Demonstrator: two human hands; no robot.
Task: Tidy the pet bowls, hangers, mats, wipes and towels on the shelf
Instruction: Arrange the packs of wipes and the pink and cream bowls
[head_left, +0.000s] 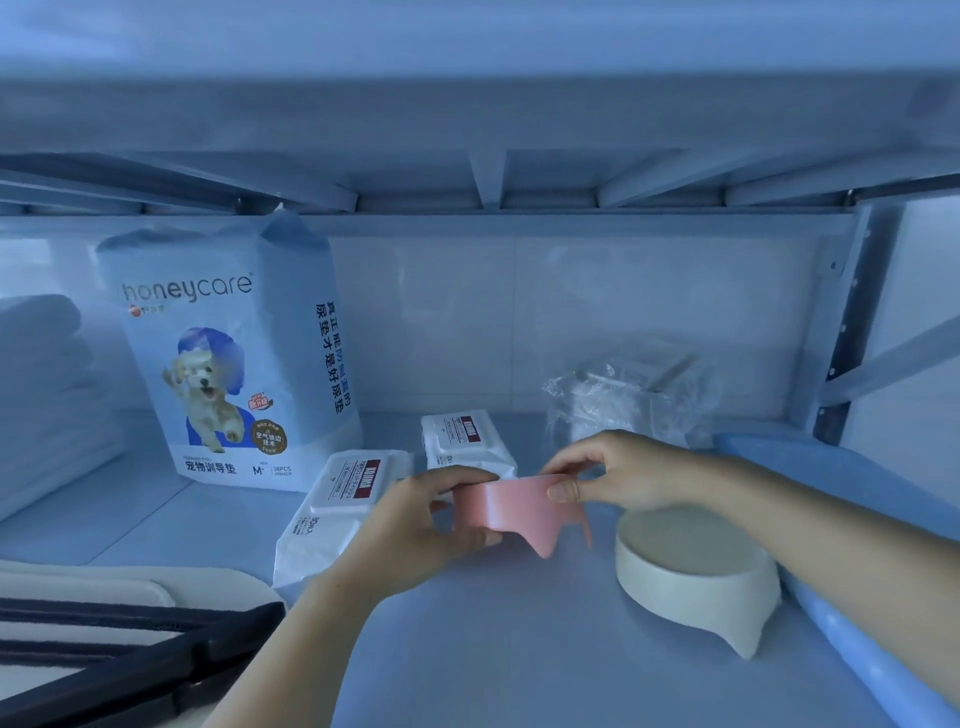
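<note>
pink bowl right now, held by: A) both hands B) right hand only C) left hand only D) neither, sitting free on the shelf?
A: the left hand grips the left side of the pink bowl, while the right hand pinches its right rim between thumb and fingers.

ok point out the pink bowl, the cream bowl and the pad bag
pink bowl (498, 506), head view, outer side wall
cream bowl (675, 597), head view, front outer wall
pad bag (218, 364), head view, printed front

Footed pink bowl (511, 506) beside cream bowl (696, 582)
</note>
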